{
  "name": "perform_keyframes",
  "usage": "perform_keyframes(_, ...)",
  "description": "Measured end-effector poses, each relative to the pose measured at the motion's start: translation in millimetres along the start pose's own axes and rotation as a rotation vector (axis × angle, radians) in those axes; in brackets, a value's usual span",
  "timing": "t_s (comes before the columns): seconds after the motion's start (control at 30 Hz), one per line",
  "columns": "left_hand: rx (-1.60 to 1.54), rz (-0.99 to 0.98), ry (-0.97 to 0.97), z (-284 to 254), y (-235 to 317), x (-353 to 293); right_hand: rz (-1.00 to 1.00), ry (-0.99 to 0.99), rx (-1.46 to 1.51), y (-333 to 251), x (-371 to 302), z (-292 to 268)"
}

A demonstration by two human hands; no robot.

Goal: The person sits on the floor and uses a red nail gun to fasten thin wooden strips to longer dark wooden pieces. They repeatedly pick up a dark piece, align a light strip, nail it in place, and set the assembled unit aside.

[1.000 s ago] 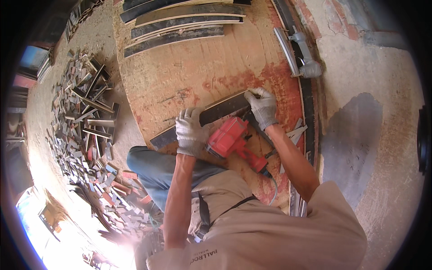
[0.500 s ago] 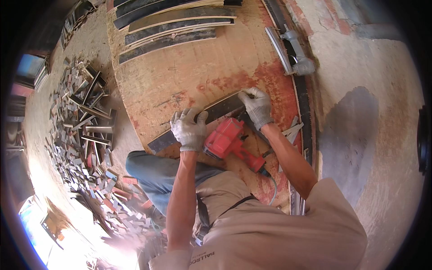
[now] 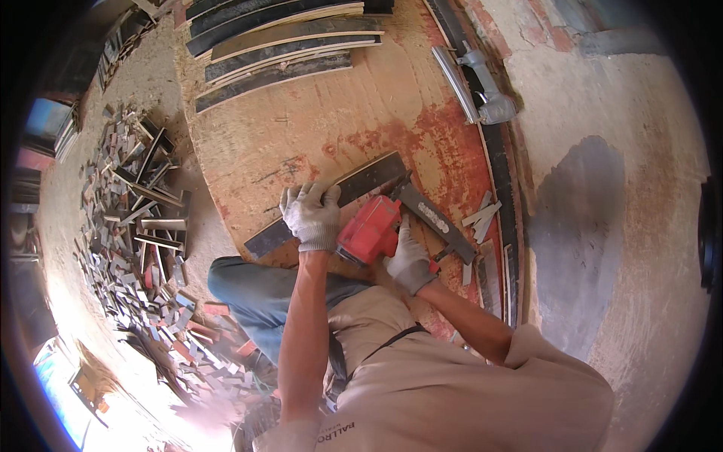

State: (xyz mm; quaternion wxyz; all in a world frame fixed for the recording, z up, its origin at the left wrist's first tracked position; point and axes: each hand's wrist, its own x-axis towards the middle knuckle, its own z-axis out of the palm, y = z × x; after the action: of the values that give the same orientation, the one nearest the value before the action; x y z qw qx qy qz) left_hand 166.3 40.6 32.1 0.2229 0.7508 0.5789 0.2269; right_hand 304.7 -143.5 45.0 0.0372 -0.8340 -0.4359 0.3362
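Gloved left hand [image 3: 312, 218] presses a dark strip [image 3: 331, 202] flat on the plywood board [image 3: 324, 128]; right hand [image 3: 410, 260], fingers wrapped round a red nail gun [image 3: 373, 230], risks a misfire near those fingers.

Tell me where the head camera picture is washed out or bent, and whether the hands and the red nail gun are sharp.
Head view: glare bleaches the lower left over the scrap pile; fisheye bends the stacked strips near the rim; a dark shadow lies at right; left hand, right hand and red nail gun look reasonably sharp.
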Motion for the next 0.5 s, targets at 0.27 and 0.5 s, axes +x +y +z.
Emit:
perform_keyframes(0.27,-0.045,-0.008,0.016,1,1,1,0.058,-0.183,0.596,11,-21,-154)
perform_keyframes(0.5,-0.012,0.013,0.023,-1,-1,-1,0.206,-0.270,0.766,-11,23,-199)
